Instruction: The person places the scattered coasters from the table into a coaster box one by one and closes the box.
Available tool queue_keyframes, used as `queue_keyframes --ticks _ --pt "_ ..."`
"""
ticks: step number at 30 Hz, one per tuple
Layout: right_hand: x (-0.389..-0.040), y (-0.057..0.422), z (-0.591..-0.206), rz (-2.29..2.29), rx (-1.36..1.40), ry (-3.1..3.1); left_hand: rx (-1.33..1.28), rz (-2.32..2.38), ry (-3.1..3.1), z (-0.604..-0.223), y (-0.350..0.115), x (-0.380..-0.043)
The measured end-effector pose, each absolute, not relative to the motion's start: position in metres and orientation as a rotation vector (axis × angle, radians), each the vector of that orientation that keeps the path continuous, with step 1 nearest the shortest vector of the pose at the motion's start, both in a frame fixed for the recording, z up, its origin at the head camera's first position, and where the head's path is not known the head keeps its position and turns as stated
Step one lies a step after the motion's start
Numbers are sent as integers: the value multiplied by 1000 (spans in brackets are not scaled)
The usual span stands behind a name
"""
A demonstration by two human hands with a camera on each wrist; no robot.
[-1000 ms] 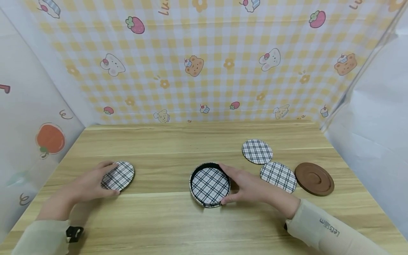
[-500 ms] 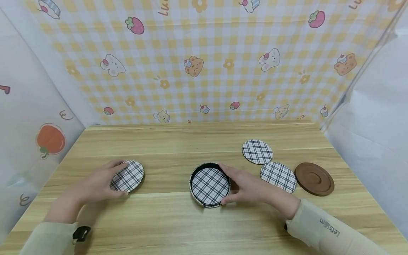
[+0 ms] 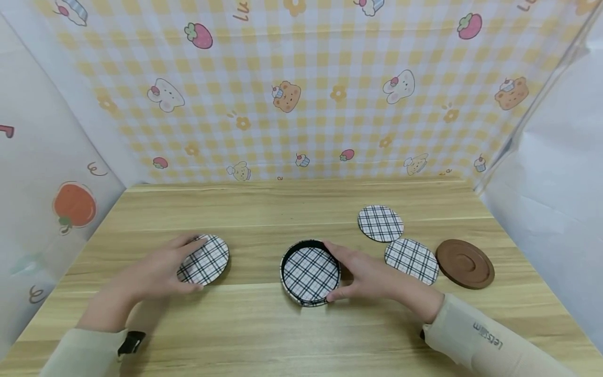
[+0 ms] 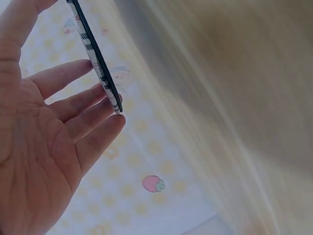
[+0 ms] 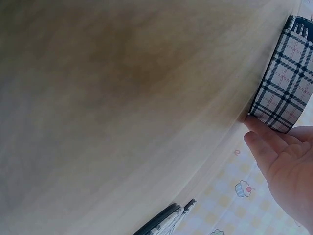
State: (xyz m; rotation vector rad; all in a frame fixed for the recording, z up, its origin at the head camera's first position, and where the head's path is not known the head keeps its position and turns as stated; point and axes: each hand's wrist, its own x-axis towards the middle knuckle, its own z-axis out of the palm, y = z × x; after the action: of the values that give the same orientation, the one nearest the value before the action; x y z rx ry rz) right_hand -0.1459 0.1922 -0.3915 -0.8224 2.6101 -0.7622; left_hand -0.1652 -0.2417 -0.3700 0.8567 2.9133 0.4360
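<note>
A round plaid coaster [image 3: 207, 260] is gripped by its edge in my left hand [image 3: 157, 269], between thumb and fingers. The left wrist view shows that coaster [image 4: 98, 61] edge-on, thin and dark on one side, with the fingertips at its rim and the table beneath it. At the middle of the table stands a round plaid holder [image 3: 293, 297] with a black inside; a plaid coaster [image 3: 311, 275] lies in it. My right hand [image 3: 365, 272] holds the holder's right side, thumb at the near edge and fingers at the far edge. In the right wrist view the holder's plaid wall [image 5: 286, 73] touches the fingers.
Two plaid coasters lie to the right: one farther back [image 3: 380, 223], the other [image 3: 414, 260] partly behind the right forearm. Beside them is a brown round coaster [image 3: 465, 264] with a recessed middle. A yellow checked cloth [image 3: 311, 125] hangs behind the wooden table [image 3: 264, 335].
My left hand has moved to the right, toward the holder, carrying the plaid coaster. The right hand and the holder have stayed in place.
</note>
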Motion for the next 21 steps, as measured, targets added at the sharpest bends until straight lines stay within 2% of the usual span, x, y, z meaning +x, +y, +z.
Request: queue_keyframes --ticks 21 --pt "-146 193 -392 -760 -825 2613 1075 403 2899 -353 -198 -158"
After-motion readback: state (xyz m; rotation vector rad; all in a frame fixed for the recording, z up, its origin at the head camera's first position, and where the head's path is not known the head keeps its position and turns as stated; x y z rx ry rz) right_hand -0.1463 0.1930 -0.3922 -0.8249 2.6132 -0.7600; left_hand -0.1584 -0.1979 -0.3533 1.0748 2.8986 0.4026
